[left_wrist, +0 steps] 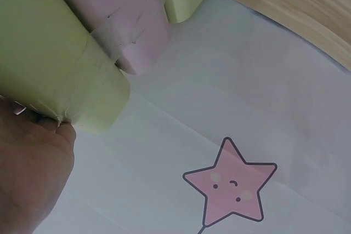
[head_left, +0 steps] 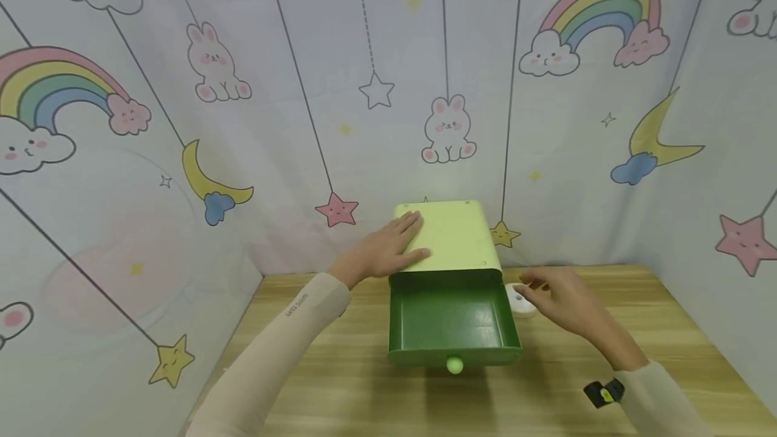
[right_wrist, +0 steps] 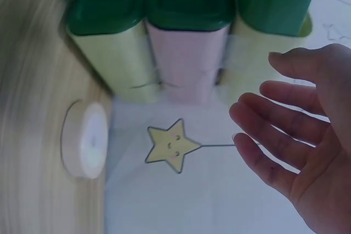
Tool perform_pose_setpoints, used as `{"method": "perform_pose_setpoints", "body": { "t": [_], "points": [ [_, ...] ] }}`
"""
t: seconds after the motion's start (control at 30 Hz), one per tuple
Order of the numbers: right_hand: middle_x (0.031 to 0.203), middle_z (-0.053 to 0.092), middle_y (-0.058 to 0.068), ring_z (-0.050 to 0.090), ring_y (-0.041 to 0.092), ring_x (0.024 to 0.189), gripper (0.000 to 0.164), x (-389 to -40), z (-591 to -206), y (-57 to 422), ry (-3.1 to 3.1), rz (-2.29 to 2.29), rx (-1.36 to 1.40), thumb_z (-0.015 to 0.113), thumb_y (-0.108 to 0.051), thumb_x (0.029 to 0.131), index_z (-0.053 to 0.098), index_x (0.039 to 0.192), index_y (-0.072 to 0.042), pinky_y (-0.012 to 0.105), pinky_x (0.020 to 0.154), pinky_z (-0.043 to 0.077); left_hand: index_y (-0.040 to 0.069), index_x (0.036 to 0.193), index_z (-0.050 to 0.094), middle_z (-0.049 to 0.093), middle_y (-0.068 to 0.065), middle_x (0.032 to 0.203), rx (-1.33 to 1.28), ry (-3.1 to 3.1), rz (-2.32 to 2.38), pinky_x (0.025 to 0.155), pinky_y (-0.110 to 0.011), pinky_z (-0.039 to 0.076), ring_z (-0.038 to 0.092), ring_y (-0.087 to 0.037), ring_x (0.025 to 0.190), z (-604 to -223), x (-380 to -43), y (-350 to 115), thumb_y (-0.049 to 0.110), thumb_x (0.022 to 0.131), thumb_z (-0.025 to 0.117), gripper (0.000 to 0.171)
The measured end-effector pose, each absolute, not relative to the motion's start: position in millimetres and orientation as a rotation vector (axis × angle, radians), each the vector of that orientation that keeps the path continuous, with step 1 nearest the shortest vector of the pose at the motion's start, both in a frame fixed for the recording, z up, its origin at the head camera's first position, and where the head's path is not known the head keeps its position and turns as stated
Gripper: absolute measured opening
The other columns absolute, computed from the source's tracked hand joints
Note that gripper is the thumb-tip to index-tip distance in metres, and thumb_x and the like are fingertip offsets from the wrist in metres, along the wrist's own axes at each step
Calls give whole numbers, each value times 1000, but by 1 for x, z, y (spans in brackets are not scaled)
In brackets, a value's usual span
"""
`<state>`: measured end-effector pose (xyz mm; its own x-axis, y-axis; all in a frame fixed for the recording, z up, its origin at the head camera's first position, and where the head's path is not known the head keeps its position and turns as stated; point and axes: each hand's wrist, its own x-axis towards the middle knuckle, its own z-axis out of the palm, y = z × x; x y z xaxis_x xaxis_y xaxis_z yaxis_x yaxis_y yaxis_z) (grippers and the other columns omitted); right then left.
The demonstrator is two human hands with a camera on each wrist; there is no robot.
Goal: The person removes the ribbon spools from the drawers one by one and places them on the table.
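A small drawer cabinet stands against the back wall, its yellow-green top (head_left: pixel 452 235) toward the head camera. The top green drawer (head_left: pixel 452 319) is pulled out, with a round light green knob (head_left: pixel 455 365) on its front; nothing shows inside it. My left hand (head_left: pixel 388 248) lies flat on the left part of the top, fingers straight. To the cabinet's right, my right hand (head_left: pixel 567 299) hovers with relaxed, slightly bent fingers and holds nothing. Just left of it in the head view is a round white thing with a central spot, like a tape roll (right_wrist: pixel 88 140), on the table.
The cabinet has yellow and pink tiers (right_wrist: pixel 189 61) with clear tape across the joins. The wooden table (head_left: pixel 340 369) meets a printed cloth wall (head_left: pixel 291 235) at the back and sides. A black strap piece (head_left: pixel 603 394) shows near the right sleeve.
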<state>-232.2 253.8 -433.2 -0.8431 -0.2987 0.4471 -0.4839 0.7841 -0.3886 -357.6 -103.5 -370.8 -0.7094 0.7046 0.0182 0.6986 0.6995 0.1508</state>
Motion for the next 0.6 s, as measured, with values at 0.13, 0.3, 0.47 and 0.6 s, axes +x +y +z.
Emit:
{"method": "perform_pose_setpoints", "body": {
  "t": [0.13, 0.3, 0.47, 0.6],
  "points": [
    [93, 79, -6, 72, 6, 81, 5, -222, -425, 246, -2511, 677, 640, 78, -14, 95, 80, 99, -14, 37, 74, 64, 14, 171, 4, 2, -2, 180, 1182, 2846, 224, 137, -37, 9, 0, -20, 168, -369, -359, -101, 72, 106, 26, 90],
    [90, 80, -8, 69, 1, 79, 9, -205, -415, 232, -2377, 666, 672, 82, -10, 90, 82, 98, -14, 27, 67, 60, 13, 171, 5, 2, -3, 180, 1191, 2846, 219, 137, -37, 9, 1, -21, 168, -369, -360, -101, 72, 106, 25, 90],
    [90, 82, -7, 71, 2, 78, 19, -190, -408, 216, -2266, 693, 736, 86, -3, 82, 83, 98, -13, 16, 69, 56, 14, 171, 5, 2, -3, 180, 1185, 2854, 218, 137, -37, 9, 1, -21, 168, -370, -361, -103, 73, 106, 24, 90],
    [91, 82, -6, 73, 2, 79, 24, -178, -406, 205, -2199, 761, 826, 86, 2, 79, 82, 98, -12, 10, 74, 56, 14, 171, 4, 2, -2, 180, 1181, 2855, 215, 137, -37, 10, 1, -21, 168, -372, -360, -104, 74, 105, 23, 91]
  ]
}}
